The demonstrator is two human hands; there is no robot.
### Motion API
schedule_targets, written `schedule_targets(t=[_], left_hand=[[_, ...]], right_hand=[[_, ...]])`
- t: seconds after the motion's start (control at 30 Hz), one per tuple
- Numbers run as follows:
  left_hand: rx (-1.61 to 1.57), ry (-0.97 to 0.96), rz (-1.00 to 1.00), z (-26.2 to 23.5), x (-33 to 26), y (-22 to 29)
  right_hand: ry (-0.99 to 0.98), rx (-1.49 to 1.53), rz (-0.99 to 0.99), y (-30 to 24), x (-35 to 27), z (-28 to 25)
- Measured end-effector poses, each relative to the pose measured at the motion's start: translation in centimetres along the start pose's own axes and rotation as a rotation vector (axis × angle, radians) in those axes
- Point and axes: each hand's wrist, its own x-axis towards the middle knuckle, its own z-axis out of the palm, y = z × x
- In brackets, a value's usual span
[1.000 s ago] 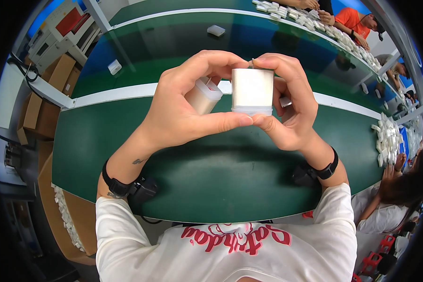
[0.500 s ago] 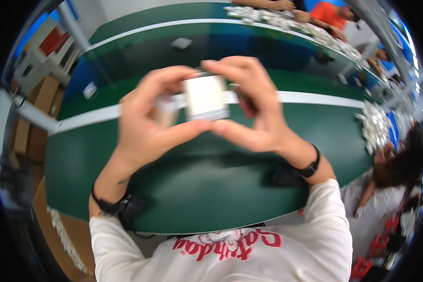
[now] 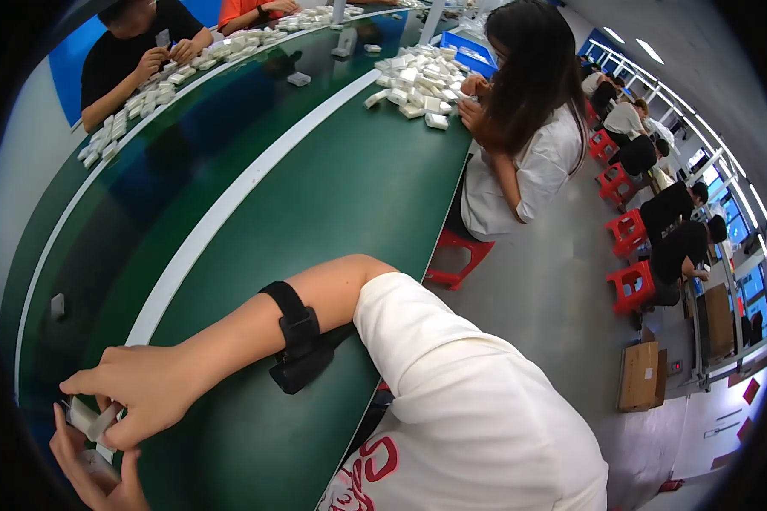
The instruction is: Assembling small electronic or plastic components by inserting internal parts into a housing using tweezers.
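Note:
At the lower left, my right hand (image 3: 149, 392) reaches across with thumb and fingers closed about a small white box-shaped piece (image 3: 83, 416). My left hand (image 3: 81, 460) is beneath and in front of it, its fingers curled up around the same piece. Another pale, boxy piece (image 3: 98, 464) lies against the left palm, partly covered by the fingers. Both hands are above the near edge of the green table (image 3: 307, 221), close to the white divider strip (image 3: 204, 226). A black strap with a dark module (image 3: 296, 328) sits on my right forearm.
A heap of white boxy pieces (image 3: 418, 81) lies beside a blue tray (image 3: 469, 53), where a person in white (image 3: 528, 170) works. Across the table, a person in black (image 3: 136, 64) handles pieces along a row. Red stools (image 3: 631, 285) and cardboard cartons (image 3: 641, 375) stand right.
The view has swung to the right, so my hands now appear at the lower left instead of the centre. The white piece is still between both hands, and the right hand now lies over it.

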Motion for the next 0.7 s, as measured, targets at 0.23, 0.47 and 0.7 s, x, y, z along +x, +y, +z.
schedule_targets(t=[0.23,0.47,0.7], left_hand=[[0.053,-0.026,0.137,-2.1,2.0,1.1],[0.135,-0.055,-0.032,-3.1,-1.0,-0.7],[-0.070,0.056,-0.021,-1.4,1.2,0.2]], right_hand=[[-0.061,0.226,-0.058,0.1,0.9,0.2],[-0.104,0.218,0.003,-0.4,1.1,1.5],[-0.096,0.322,0.074,-1.7,-0.2,-0.6]])
